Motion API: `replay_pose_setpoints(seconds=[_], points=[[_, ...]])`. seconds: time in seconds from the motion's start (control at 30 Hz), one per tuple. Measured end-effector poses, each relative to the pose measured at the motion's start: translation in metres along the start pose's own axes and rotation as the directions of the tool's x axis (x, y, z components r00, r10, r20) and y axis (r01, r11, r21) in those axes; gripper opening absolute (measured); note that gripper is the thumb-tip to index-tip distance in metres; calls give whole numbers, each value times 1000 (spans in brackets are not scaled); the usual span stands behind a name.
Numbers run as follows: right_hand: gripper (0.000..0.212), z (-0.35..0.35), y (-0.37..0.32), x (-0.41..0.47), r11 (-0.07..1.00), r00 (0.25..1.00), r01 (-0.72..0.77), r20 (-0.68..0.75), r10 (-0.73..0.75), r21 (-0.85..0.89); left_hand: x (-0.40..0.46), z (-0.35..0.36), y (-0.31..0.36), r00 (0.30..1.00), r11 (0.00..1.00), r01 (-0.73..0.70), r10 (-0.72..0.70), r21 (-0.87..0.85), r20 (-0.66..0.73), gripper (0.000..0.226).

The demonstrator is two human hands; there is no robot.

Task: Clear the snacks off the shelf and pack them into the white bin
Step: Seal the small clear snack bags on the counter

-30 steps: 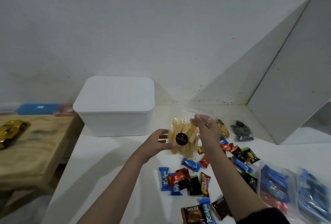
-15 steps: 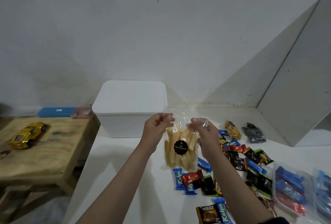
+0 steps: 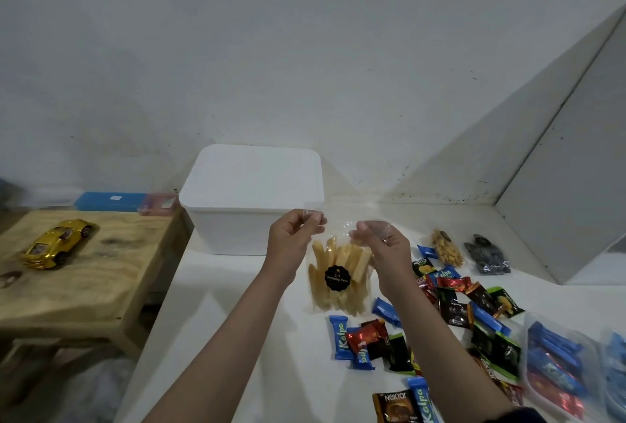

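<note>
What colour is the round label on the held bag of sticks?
Black with pale lettering, on the clear bag of sticks; seen in the head view.

Lidded white bin [image 3: 252, 199] behind, wrappers [image 3: 454, 300] rightward.

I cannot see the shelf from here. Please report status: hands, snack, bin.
Left hand and right hand pinch top of potato stick bag, held up. White bin behind, lid on. Many snacks remain.

Home room, scuffed white wall [image 3: 305, 67], toy car [image 3: 57, 246], wooden table [image 3: 101, 287]
</note>
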State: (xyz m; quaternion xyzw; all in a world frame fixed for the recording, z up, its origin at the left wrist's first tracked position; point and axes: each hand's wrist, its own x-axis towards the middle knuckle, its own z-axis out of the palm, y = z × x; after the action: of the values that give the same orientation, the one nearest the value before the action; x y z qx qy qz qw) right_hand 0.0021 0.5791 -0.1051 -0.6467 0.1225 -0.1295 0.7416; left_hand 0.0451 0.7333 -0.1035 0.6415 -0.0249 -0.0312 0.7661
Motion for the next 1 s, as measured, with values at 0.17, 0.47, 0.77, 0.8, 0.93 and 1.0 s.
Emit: replay_pose_setpoints(seconds=[0.17,0.47,0.77,0.8,0.93,1.0], points=[[15,1,4,3,1000,999,16,-49,-15,26,3,0,-5,1000,1000,-12,12,-17,2,11],[7,7,13,3,995,992,34,-123,-23,89,3,-2,-6,998,999,38,-39,26,44,9],[13,6,15,-1,998,991,15,-130,-6,68,-4,0,-11,1000,1000,-5,4,27,6,11],[14,6,15,-2,998,992,11,-128,-3,65,-4,0,-12,1000,1000,0,0,19,-7,11],[12,9,15,-5,998,990,13,-142,-3,67,-6,3,-15,998,999,28,-29,-15,-57,13],[14,10,15,-6,997,990,30,-137,-20,67,-6,4,-16,996,999,44,-46,-31,-74,14]])
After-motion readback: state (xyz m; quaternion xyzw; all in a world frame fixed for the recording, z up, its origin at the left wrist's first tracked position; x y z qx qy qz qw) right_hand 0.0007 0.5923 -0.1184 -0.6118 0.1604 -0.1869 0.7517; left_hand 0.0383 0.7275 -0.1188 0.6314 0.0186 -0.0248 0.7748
